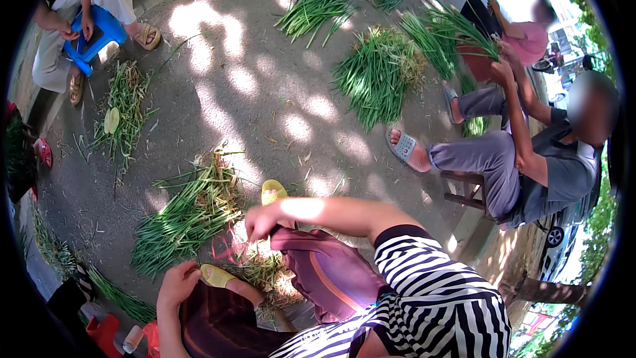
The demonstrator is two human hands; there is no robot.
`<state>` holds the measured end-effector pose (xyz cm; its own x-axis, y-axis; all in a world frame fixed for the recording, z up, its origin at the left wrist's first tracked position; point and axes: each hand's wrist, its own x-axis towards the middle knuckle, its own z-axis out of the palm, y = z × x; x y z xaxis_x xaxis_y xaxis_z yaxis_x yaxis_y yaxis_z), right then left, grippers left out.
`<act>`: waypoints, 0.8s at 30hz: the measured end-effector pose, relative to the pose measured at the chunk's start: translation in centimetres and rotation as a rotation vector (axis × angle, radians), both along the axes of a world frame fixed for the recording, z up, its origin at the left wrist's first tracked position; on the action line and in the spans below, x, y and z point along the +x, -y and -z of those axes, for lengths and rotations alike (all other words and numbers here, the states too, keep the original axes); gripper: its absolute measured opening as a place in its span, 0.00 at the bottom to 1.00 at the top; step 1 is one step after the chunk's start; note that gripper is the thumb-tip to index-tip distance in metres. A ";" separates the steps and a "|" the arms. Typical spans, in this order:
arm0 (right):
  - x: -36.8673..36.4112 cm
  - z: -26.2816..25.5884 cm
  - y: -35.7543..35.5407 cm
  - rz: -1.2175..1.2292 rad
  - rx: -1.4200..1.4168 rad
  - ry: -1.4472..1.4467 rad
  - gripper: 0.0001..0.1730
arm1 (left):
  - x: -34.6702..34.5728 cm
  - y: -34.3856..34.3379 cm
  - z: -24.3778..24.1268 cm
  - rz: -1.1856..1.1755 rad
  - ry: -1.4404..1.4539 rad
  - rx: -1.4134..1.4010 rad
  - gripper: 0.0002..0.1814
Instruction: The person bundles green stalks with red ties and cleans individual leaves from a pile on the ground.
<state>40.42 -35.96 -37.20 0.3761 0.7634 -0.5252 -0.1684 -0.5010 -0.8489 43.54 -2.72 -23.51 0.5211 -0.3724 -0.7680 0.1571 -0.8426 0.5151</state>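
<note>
My right hand [263,220] is bent over my knee, its fingers curled near thin red strands [228,248] that hang between my legs; the grip on them is unclear. My left hand [180,278] rests by my other knee with bent fingers, and nothing can be made out in it. A large pile of long green leafy stalks, like garlic chives [184,214], lies on the ground in front of me, its pale, dry ends towards my right foot. Dry trimmings [266,268] lie between my yellow slippers [216,275].
A seated person at right holds green stalks [467,30]; another sits behind. More green piles [377,74] lie ahead. A heap of trimmings [124,104] lies ahead left, near a person by a blue plastic stool [102,25]. A red plastic stool [105,335] stands at lower left.
</note>
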 end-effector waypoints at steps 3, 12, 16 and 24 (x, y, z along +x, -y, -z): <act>6.1 -5.6 13.8 0.444 -0.122 -0.259 0.25 | -0.4 -0.8 -0.6 -0.002 0.018 -0.001 0.19; 2.6 -28.3 52.4 2.193 -0.377 1.385 0.34 | -0.3 -1.7 0.0 0.001 0.073 0.037 0.19; -3.9 -14.0 43.3 1.783 -0.562 0.771 0.19 | -0.2 1.3 -1.3 0.017 0.144 -0.082 0.18; -18.2 1.5 13.6 1.002 -0.302 0.069 0.25 | -1.8 0.0 -3.8 0.053 0.210 0.056 0.18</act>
<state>22.24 -49.55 -38.71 0.8002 -0.0732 -0.5953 -0.5791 -0.3524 -0.7351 41.77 -2.74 -19.69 0.6523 -0.3635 -0.6652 0.0063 -0.8749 0.4843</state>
